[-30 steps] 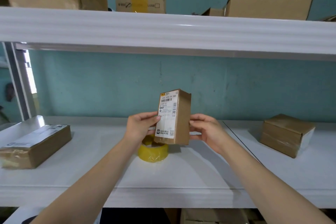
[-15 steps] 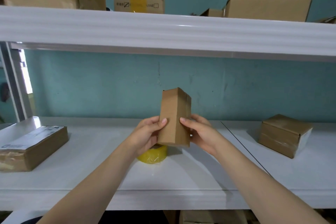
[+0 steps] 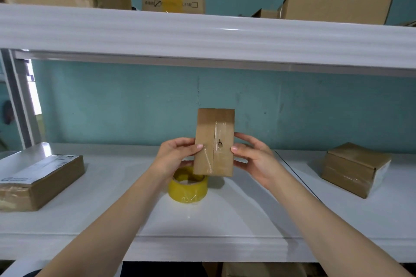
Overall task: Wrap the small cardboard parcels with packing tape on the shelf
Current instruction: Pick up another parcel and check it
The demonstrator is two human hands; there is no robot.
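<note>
Both hands, left hand (image 3: 174, 157) and right hand (image 3: 253, 157), are pinching the box (image 3: 213, 141) upright above the tape roll (image 3: 188, 184) on the shelf (image 3: 225, 216), seam facing them, probably checking where tape goes.

L hand (image 3: 173, 159), R hand (image 3: 254, 160) fwd, fingers (image 3: 198, 146) on parcel (image 3: 221, 123) edges.
</note>
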